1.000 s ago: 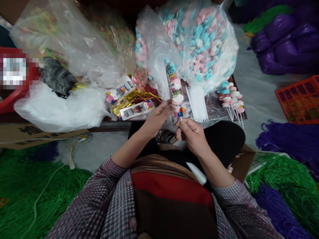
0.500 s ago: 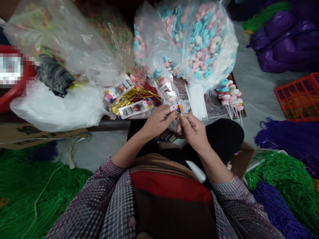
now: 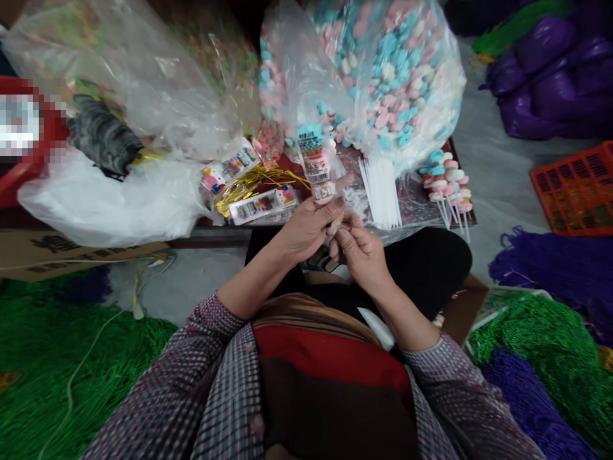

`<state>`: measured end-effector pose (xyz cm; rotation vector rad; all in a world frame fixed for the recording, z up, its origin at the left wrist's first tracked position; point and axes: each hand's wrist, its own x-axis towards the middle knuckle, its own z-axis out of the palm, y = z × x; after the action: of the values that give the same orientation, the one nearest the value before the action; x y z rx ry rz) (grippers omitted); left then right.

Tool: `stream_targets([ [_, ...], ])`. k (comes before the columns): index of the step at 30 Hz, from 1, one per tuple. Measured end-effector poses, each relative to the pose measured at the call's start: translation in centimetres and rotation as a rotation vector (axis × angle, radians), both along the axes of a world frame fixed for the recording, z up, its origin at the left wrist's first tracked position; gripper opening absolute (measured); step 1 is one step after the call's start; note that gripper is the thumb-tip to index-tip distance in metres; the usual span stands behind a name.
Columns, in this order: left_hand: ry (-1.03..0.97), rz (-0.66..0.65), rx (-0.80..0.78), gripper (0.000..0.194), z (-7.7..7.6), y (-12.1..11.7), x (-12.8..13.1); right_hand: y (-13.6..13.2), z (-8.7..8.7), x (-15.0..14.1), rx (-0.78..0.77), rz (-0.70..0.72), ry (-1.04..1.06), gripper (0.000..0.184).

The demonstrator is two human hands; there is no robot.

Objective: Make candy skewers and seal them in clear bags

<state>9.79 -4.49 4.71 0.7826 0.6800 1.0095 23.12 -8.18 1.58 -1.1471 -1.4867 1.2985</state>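
A candy skewer in a printed clear bag (image 3: 316, 163) points away from me, its pink, white and blue marshmallows showing through. My left hand (image 3: 306, 231) is closed round the bag's gathered lower end. Just to the right, my right hand (image 3: 361, 252) pinches close beside that end; what lies between its fingertips is too small to make out. Flat printed bags (image 3: 263, 206) and a bundle of gold twist ties (image 3: 253, 185) lie left of my hands. White sticks (image 3: 380, 191) lie to the right, near several bare marshmallow skewers (image 3: 447, 182).
A large clear bag of pink, blue and white marshmallows (image 3: 397, 83) stands at the back of the table. Other candy bags (image 3: 201, 76) fill the back left, by a grey glove (image 3: 103, 134) and a white plastic bag (image 3: 115, 204). An orange crate (image 3: 575, 188) stands on the right.
The bagged skewer has tipped up and shows its printed side more plainly. My left hand has turned round its lower end, and my right hand has shifted slightly down and left.
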Motion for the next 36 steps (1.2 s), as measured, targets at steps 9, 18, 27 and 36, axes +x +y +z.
stream_targets([
  [9, -0.024, -0.074, 0.043, 0.049, -1.2, -0.6, -1.6, 2.6, 2.8, 5.2, -0.046, 0.136, -0.179, 0.031],
  [18, -0.335, -0.779, -0.183, 0.044, -1.7, -3.6, 0.7, 3.5, 4.7, 2.5, -0.234, 0.262, 0.349, 0.062],
  [27, 0.521, -0.006, 0.148, 0.029, -3.0, -0.9, -1.8, 4.4, 3.0, 0.3, 0.087, -0.182, 0.098, 0.035],
  [36, 0.436, -0.077, 0.234, 0.051, -3.5, -0.8, -3.0, 6.3, 3.1, -0.4, -0.026, -0.069, 0.129, 0.035],
])
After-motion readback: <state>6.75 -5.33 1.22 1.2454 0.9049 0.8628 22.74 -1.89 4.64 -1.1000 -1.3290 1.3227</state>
